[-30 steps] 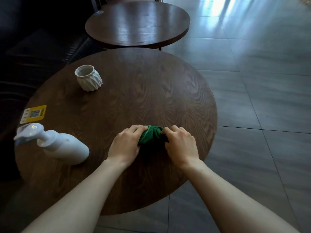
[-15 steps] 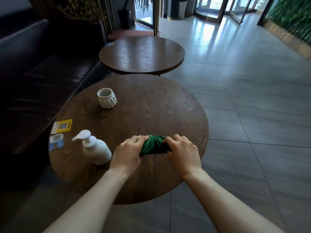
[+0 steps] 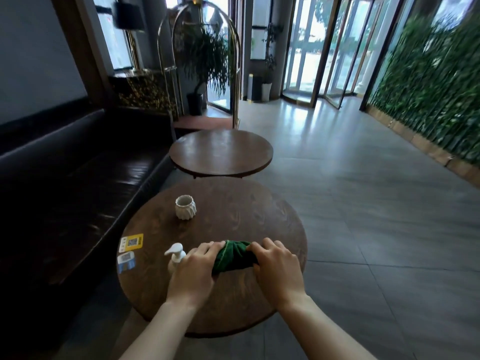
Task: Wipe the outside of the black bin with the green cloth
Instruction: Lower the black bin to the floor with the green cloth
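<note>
Progress: wiping not begun, no black bin in view | bunched dark-green cloth [image 3: 233, 258] near round wooden table's [image 3: 275, 224] front edge | my left hand [image 3: 193, 275] and right hand [image 3: 279, 272] curl fingers around its ends

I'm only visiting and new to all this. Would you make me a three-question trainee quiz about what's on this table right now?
1. True or false: both hands grip the green cloth.
2. Which stands nearest the left hand? A) white pump bottle B) ribbed white cup C) yellow card
3. Fill in: the cloth lies on the near round ____.

Key: 1 true; 2 A; 3 table. The right hand grips too.
</note>
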The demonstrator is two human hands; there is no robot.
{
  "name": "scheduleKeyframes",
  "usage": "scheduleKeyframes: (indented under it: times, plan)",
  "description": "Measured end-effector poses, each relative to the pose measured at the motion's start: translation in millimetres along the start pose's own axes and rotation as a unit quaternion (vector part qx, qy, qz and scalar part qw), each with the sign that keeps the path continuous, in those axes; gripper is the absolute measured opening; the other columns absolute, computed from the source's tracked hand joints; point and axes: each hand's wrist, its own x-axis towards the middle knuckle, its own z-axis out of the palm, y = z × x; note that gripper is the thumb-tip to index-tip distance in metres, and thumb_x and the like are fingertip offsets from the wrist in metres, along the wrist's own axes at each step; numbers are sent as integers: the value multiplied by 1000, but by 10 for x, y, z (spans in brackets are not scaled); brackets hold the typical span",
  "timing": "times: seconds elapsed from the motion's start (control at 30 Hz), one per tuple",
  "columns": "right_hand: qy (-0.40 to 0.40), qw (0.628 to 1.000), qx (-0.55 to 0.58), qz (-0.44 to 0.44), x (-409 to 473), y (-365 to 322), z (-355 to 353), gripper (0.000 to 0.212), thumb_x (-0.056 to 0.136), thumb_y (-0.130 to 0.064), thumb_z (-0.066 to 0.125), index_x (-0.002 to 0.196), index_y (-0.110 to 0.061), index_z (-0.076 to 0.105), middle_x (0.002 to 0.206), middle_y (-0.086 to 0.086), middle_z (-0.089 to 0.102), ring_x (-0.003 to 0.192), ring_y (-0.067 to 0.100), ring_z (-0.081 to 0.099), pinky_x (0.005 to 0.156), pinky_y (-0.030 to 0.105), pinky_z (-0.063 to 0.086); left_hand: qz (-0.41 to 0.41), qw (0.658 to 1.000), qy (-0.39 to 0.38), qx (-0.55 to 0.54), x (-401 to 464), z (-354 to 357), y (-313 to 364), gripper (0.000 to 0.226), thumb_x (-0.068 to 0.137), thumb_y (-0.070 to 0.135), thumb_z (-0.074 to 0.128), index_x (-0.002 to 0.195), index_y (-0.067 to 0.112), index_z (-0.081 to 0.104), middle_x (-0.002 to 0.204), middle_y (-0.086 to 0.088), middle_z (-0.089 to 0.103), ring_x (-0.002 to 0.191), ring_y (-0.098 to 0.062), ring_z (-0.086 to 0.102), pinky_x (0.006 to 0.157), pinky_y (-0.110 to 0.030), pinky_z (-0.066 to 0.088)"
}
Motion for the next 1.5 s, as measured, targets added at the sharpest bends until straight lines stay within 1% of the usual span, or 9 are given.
scheduleKeyframes:
  times: [0.17,0.27,0.57,0.8,1.03,1.27,1.37,1.43,1.5]
  plan:
    - [24,1000,-6,-7,-140,-378,-576,31,97,-19,56,124,-33,59,110,-5,62,103,21,60,71,37,54,24,999,25,-4,-183,-667,74,70,82,9,70,143,36,47,135,11,60,119,-16,60,100,-37,51]
    - [36,999,-15,-10,-262,-608,-926,30,99,-19,54,126,-32,59,112,-4,62,103,20,60,75,37,55,30,999,37,2,-331,-1044,120,69,81,10,68,141,35,48,130,9,62,113,-17,62,95,-37,54]
    - [72,997,-16,-6,-660,-1149,-1732,28,98,-21,56,123,-31,62,108,-3,63,99,22,60,73,37,55,32,997,77,-3,-787,-1888,229,65,77,8,74,134,32,55,117,6,68,99,-24,67,80,-42,58]
    - [87,996,-22,-11,-861,-1334,-2099,29,99,-22,55,125,-30,61,111,-3,63,103,22,59,75,39,55,45,995,86,11,-970,-2278,326,66,73,9,77,133,29,55,118,3,68,102,-26,67,83,-43,58]
    - [101,994,-25,-26,-1006,-1213,-2375,30,99,-22,54,127,-32,60,112,-4,62,102,22,59,73,35,53,59,992,105,31,-1079,-2570,677,64,79,6,71,136,28,55,129,4,65,113,-23,64,89,-42,57]
    - [116,992,-31,-36,-1280,-761,-2641,29,96,-20,59,123,-32,62,110,-5,64,100,22,62,69,35,54,60,990,114,54,-1211,-2500,1259,62,85,6,65,142,27,52,137,3,61,121,-23,61,95,-42,55]
    - [123,990,-51,-36,-1437,-532,-2737,28,89,-19,69,114,-31,68,100,-4,69,90,23,67,66,36,55,55,989,117,69,-1300,-2416,1544,63,84,5,66,142,27,53,139,3,61,123,-22,60,93,-41,57]
    - [127,989,-65,-36,-1528,-396,-2746,29,80,-18,79,106,-31,72,92,-4,70,82,23,69,73,39,57,48,990,107,78,-1375,-2354,1702,65,79,5,71,139,26,56,136,2,63,119,-23,63,89,-41,58]
    - [127,988,-76,-52,-1611,-250,-2687,33,78,-17,80,106,-32,71,92,-5,71,85,24,69,97,51,52,42,991,94,92,-1464,-2277,1823,69,74,4,73,138,25,57,134,2,64,117,-23,63,90,-40,58]
